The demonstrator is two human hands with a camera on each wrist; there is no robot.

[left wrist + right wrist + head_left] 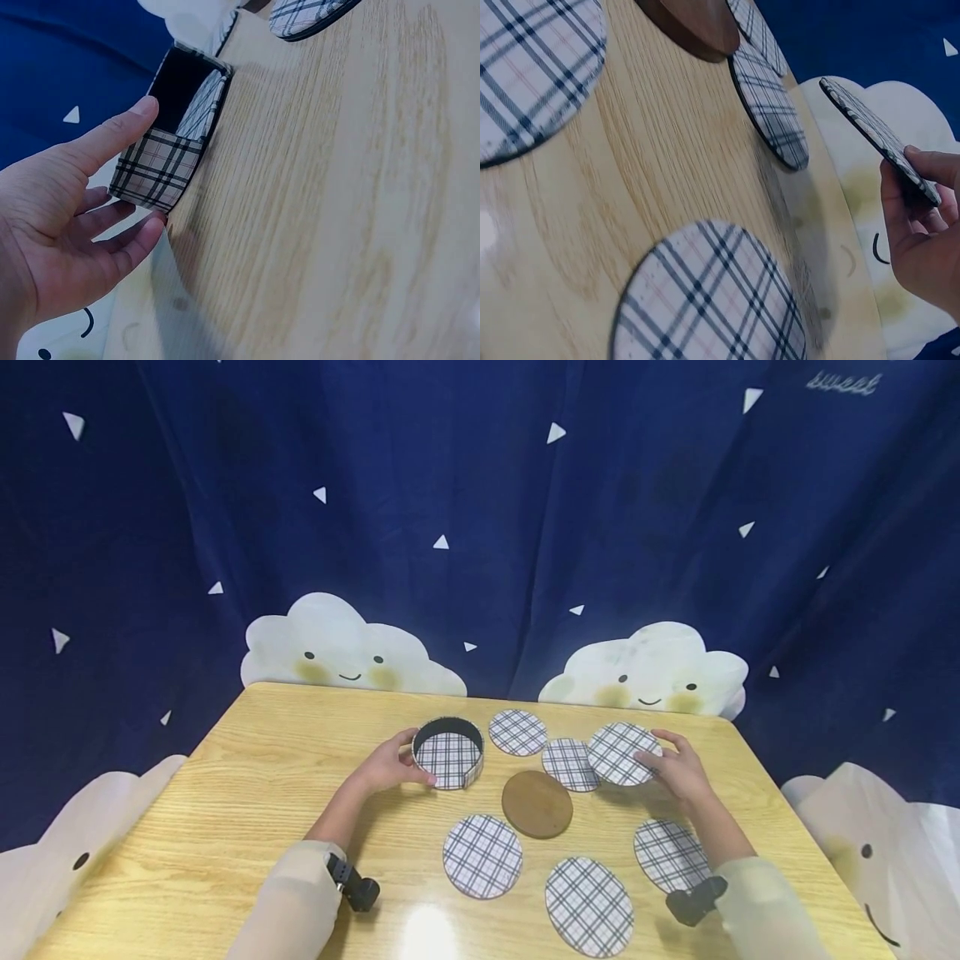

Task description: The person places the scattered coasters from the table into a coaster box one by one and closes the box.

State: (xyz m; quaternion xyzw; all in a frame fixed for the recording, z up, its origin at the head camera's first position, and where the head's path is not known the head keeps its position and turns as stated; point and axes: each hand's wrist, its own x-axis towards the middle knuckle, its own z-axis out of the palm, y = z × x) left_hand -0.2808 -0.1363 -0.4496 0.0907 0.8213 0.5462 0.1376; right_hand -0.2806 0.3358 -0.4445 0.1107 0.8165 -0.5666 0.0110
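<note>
My left hand [386, 767] grips the side of a round, plaid coaster holder [448, 725] with a dark inside and a gap in its front wall. In the left wrist view, the thumb lies over the rim of the holder [157, 169] and the fingers are below its outer side. A plaid surface shows at its bottom; I cannot tell whether it is a coaster or lining. On the right, my right hand [681, 768] pinches a plaid round coaster [618, 752] by its edge. The right wrist view shows this coaster [870, 124] tilted and off the table.
Plaid coasters lie about the wooden table [300, 735]: one at the back [517, 732], one partly behind the held coaster [566, 764], and several nearer the front, including a coaster [482, 856] at centre. A brown disc [537, 806] lies among them. Behind hangs a blue curtain [480, 485].
</note>
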